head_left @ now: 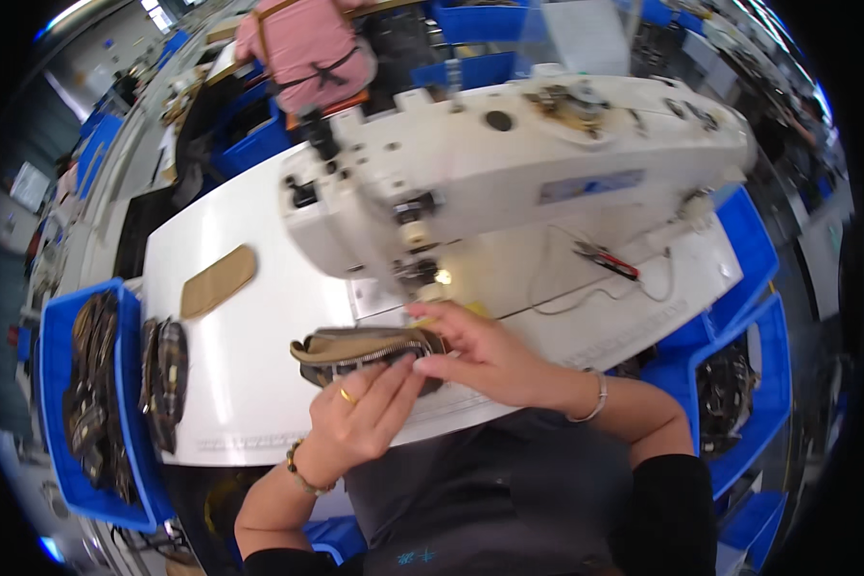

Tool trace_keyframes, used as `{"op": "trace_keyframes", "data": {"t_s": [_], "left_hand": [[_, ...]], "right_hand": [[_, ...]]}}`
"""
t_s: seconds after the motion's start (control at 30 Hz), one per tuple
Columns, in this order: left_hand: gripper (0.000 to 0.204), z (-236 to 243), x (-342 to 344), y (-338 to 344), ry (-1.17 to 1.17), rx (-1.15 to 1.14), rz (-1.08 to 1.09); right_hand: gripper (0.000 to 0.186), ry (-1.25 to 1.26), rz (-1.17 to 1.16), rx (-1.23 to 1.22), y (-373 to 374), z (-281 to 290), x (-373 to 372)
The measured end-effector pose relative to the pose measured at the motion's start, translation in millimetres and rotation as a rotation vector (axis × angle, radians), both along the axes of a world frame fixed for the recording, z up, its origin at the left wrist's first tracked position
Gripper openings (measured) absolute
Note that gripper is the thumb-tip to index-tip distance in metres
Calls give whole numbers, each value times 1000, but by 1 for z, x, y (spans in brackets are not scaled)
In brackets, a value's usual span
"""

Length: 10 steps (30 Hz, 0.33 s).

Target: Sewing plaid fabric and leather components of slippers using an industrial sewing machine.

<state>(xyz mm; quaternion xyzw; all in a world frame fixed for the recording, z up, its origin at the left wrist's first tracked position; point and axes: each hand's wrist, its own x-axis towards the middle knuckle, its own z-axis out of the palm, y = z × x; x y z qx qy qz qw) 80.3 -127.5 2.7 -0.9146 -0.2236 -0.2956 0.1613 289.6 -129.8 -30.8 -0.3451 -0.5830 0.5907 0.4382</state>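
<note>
A small brown zippered pouch (355,344) with a dark patterned side lies at the front of the white sewing table, between me and the sewing machine (509,173). Its metal zipper runs along the edge facing me. My left hand (370,408), with a ring on one finger, grips the near side of the pouch, fingers bent along the zipper. My right hand (480,355) pinches the pouch's right end, just below the machine's lit needle area. Both thumbs and part of the pouch's right end are hard to make out.
A tan fabric piece (219,281) lies on the table (250,384) at left. Folded plaid pieces (165,374) rest by its left edge, beside a blue bin (62,403) of similar pieces. Red-handled snips (607,261) and a loose cord lie right. More blue bins (773,384) stand right; a person in pink (312,58) sits ahead.
</note>
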Motion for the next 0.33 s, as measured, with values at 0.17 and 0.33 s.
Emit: {"op": "trace_keyframes", "data": {"t_s": [0.17, 0.33], "left_hand": [[29, -2, 12, -39, 4, -97, -180], [41, -19, -53, 3, 81, -52, 131]], "right_hand": [[41, 143, -222, -17, -58, 4, 55], [39, 37, -860, 227, -158, 33, 178]]}}
